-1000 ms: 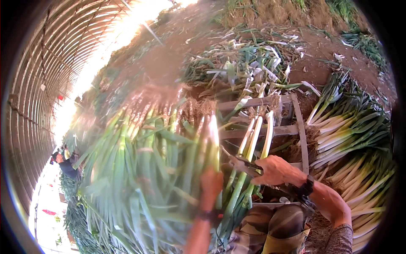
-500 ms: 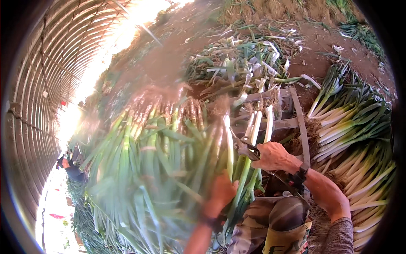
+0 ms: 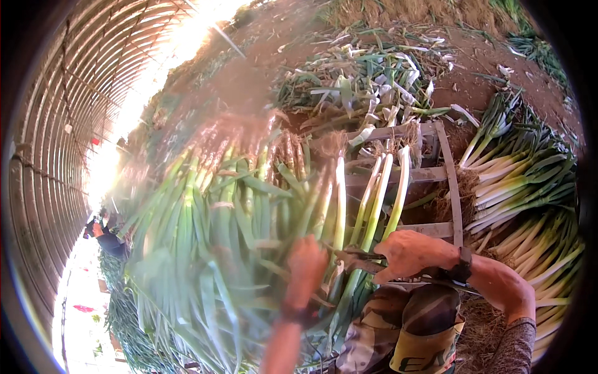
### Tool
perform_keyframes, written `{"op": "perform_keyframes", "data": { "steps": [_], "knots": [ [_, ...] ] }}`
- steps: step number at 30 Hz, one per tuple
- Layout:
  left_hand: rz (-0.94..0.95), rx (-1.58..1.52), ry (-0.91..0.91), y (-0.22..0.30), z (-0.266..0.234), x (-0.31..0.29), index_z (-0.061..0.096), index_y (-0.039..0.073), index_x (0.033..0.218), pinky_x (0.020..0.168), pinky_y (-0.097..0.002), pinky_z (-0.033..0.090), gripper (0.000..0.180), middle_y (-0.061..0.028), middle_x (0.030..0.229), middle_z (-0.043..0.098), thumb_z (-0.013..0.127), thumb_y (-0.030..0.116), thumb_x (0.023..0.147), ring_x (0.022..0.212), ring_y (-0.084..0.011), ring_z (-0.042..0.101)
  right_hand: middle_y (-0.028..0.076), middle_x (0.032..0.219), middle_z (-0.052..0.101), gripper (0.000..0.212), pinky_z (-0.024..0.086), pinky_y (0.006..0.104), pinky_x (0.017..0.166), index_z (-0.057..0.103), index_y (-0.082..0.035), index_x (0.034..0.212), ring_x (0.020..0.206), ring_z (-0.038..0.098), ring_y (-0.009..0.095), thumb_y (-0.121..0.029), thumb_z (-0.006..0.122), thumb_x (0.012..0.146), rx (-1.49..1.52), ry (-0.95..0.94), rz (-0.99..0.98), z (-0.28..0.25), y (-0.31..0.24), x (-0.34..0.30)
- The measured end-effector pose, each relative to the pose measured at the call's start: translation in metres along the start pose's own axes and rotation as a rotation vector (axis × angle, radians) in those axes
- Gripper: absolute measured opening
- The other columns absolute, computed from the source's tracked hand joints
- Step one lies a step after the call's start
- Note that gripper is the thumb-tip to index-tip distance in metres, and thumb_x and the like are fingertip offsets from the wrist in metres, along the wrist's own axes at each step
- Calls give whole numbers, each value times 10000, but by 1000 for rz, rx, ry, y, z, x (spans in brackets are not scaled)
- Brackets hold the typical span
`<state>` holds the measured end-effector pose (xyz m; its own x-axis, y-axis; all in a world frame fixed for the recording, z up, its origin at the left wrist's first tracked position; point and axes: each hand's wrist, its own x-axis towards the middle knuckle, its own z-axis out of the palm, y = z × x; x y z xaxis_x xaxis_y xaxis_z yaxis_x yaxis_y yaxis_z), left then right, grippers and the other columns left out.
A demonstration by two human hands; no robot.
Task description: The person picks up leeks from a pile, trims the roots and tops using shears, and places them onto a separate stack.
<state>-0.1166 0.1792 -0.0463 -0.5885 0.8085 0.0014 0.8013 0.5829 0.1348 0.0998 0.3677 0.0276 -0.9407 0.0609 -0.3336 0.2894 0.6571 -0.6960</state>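
Observation:
Over the right side of a broad heap of green onions [image 3: 187, 199], my left hand [image 3: 306, 262] is closed in a fist. A blur hides whether a stalk is inside it. My right hand [image 3: 414, 254] is wrapped round a dark, narrow metal tool [image 3: 360, 260], whose exact kind I cannot make out. The tool's front end lies across the leaves of several cleaned green onions [image 3: 380, 193] with white stalks. These lean on a metal frame, roots away from me. In the heap, the root ends are brown with soil.
The pale metal frame [image 3: 450, 174] stands before my knees [image 3: 430, 311]. Cleaned green onions [image 3: 504, 181] lie stacked at right, and stripped leaves [image 3: 380, 81] litter the soil beyond. A ribbed tunnel wall [image 3: 56, 149] curves up at left; another person [image 3: 109, 240] is near it.
My left hand has moved up and left, off the cleaned stalks and onto the heap. My right hand and the tool have come down toward my knees.

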Motion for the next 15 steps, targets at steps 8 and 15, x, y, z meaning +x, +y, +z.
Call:
{"op": "perform_keyframes", "data": {
  "steps": [8,15],
  "knots": [
    [-51,38,-73,-14,30,12,545,27,1069,830,-568,502,346,-237,1041,652,604,323,900,929,-438,661,65,595,587,447,469,358,466,701,7,773,513,567,211,-437,664,810,-84,103,42,10,16,46],
    [-113,117,-34,0,24,28,577,31,1101,797,-563,511,314,-219,1011,681,563,285,917,921,-421,681,143,628,594,434,485,403,553,680,20,785,589,597,281,-415,669,794,-47,151,123,-5,16,49]
  ]
}}
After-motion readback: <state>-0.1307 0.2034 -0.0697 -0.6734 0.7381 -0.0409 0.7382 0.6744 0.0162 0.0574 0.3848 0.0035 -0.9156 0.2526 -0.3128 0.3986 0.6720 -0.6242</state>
